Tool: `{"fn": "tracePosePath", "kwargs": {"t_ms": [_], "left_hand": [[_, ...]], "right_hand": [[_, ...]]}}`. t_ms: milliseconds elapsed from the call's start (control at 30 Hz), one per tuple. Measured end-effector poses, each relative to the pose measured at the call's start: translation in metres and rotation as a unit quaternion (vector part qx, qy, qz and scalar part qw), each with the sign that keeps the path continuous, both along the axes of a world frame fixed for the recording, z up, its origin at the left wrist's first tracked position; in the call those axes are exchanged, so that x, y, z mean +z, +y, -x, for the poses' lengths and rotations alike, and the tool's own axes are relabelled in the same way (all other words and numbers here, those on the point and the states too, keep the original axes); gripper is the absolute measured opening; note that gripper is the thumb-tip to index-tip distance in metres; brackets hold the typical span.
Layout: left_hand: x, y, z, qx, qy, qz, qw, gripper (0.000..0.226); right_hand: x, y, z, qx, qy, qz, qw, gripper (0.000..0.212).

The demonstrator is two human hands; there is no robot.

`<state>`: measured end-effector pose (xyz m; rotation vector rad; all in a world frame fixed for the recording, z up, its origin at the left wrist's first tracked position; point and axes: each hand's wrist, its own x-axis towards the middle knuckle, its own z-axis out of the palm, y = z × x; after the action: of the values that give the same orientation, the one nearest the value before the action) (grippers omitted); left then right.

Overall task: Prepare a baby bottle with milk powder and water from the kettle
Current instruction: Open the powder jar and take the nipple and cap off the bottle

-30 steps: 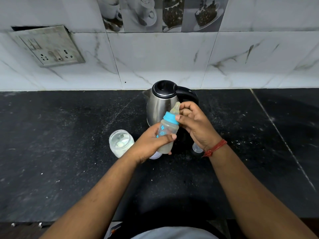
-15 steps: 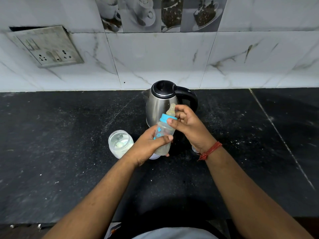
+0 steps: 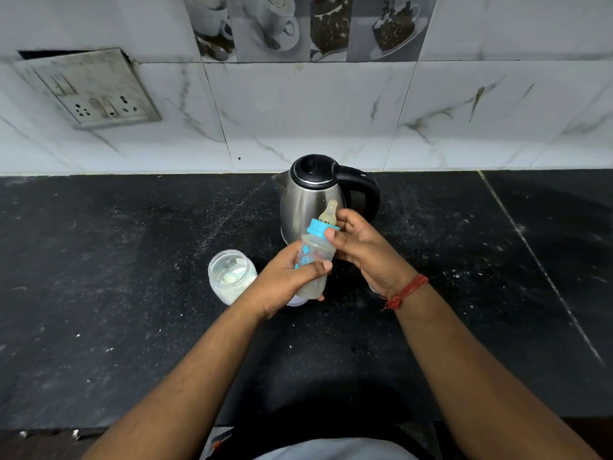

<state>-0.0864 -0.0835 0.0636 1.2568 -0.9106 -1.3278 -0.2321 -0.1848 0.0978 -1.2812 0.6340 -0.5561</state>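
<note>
A clear baby bottle point(image 3: 316, 252) with blue prints, a blue collar point(image 3: 318, 228) and a pale teat point(image 3: 329, 212) is held tilted above the black counter point(image 3: 132, 293). My left hand point(image 3: 288, 280) wraps its lower body. My right hand point(image 3: 360, 247) grips the blue collar with thumb and fingers. Pale cloudy liquid fills the bottle's bottom part. Behind it stands a steel kettle point(image 3: 306, 200) with a black lid and handle. An open jar of milk powder point(image 3: 231, 275) stands left of my left hand.
A white round thing point(image 3: 295, 302) lies under my left hand, mostly hidden. A marble-tiled wall rises behind the counter, with a socket plate point(image 3: 96, 91) at upper left. White specks dust the counter. The counter's front edge runs along the bottom.
The bottle has tilted slightly and shifted a little left, both hands staying on it. My right hand has turned around the collar.
</note>
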Motion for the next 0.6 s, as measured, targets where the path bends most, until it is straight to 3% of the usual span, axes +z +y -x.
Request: {"fn": "tracePosePath", "kwargs": {"t_ms": [200,433,600], "left_hand": [[-0.0016,0.0008,-0.0014,-0.021,-0.022,-0.003,1.000,0.046],[0.0002,0.0018,0.0000,-0.031,-0.008,0.007,0.999,0.032],[-0.0020,0.0011,-0.0002,-0.015,-0.016,0.000,1.000,0.055]], "right_hand": [[-0.0037,-0.0008,-0.0023,-0.024,0.021,0.037,0.999,0.020],[-0.0033,-0.0019,0.0003,-0.010,-0.044,-0.022,0.999,0.028],[-0.0041,-0.0082,0.0006,-0.035,-0.092,-0.056,0.994,0.024]]}}
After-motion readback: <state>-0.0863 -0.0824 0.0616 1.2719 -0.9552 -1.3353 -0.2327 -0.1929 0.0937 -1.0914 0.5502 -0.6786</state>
